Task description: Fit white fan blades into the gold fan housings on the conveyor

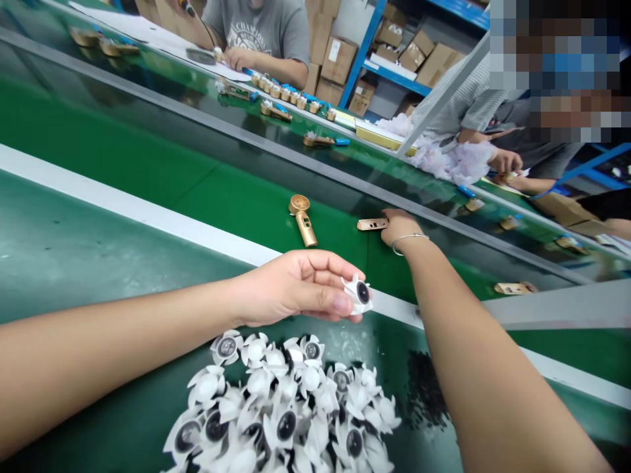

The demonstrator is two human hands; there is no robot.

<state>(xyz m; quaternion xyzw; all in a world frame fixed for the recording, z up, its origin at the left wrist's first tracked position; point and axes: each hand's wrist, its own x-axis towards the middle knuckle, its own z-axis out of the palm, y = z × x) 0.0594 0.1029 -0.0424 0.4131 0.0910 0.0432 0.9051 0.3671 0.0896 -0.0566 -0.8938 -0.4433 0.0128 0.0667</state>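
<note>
The left hand (305, 289) holds a small white plastic fan wheel with a dark round centre (359, 295), pinched between thumb and fingers, its dark centre turned rightward and partly up toward the head camera.

From that wheel, a slim gold handle-shaped casing (372, 224) lies farther out and only slightly to the right, on the flat green belt (221, 190). The right hand (400, 230) is at the casing's right end, touching it; the fingertips are hidden, so I cannot tell whether they grip. The casing's long axis runs roughly left to right, its free end pointing left, across the reach of the right forearm.

A second gold piece, a round-headed fan body with a straight handle (303, 220), lies just beyond the left hand, the nearer of the two. Its long axis runs away from the person, round head farthest, handle end toward the knuckles.

Below the left forearm, a heap of similar white fan wheels (286, 424) covers part of the dark green surface (123, 256).
</note>
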